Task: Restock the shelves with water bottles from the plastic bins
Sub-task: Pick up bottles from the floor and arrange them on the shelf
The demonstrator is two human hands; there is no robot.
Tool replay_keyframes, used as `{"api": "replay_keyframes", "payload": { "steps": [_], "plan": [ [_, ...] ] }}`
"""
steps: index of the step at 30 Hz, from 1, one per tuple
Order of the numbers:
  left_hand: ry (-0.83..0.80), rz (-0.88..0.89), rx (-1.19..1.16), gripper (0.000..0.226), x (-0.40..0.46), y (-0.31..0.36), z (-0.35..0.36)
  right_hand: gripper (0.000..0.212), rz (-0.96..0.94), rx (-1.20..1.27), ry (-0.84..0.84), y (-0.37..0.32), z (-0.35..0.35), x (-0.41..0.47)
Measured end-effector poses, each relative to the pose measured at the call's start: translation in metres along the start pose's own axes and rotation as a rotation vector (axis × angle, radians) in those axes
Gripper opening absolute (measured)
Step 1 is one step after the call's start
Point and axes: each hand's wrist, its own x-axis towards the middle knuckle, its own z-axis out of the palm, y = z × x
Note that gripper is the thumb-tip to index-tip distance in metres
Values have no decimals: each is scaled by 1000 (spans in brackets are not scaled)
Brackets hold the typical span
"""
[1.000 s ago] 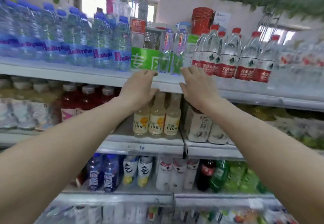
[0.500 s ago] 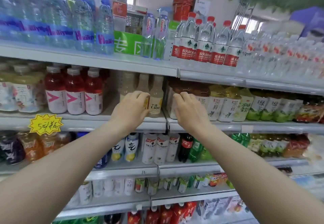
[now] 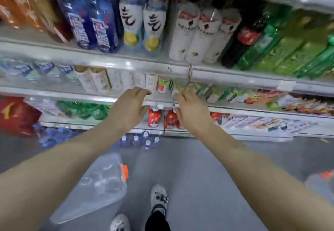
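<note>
Plainly both hands were empty: the left hand [image 3: 129,108] and right hand [image 3: 192,111] hung out in front of the lower shelves [image 3: 235,110], fingers loosely curled and a little spread, holding nothing. The bin [image 3: 94,187] sat on the floor [image 3: 207,167] near the left, just beside the person's shoes [image 3: 159,197], well below both hands. It was clear, soft-cornered plastic with an orange tag on its right edge, and pale round shapes inside looked like bottle tops — too blurred to count.

The step in hand, I judged, was reaching down for more bottles. To do it well, bend toward the bin and grip each bottle round its body, not the cap; thin water-bottle plastic would likely dent and slip under a light pinch. Taking one per hand would probably keep the lift steady.

Farther off, a cluster of blue-capped bottles [image 3: 142,140] stood on the floor against the shelf base — glossy, cylindrical, smeared by motion.
</note>
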Motion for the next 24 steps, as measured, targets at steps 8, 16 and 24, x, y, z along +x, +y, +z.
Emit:
{"api": "replay_keyframes", "payload": {
  "steps": [8,16,24],
  "plan": [
    [-273,-153,-9,48,-87,-92,226,51,22,174,-270,-9,241,-48],
    [-353,-163,14,61,-117,-153,406,58,75,202,-480,5,441,-72],
    [-322,-145,-29,74,-119,-197,526,63,235,447,-534,3,589,-67]
  ]
}}
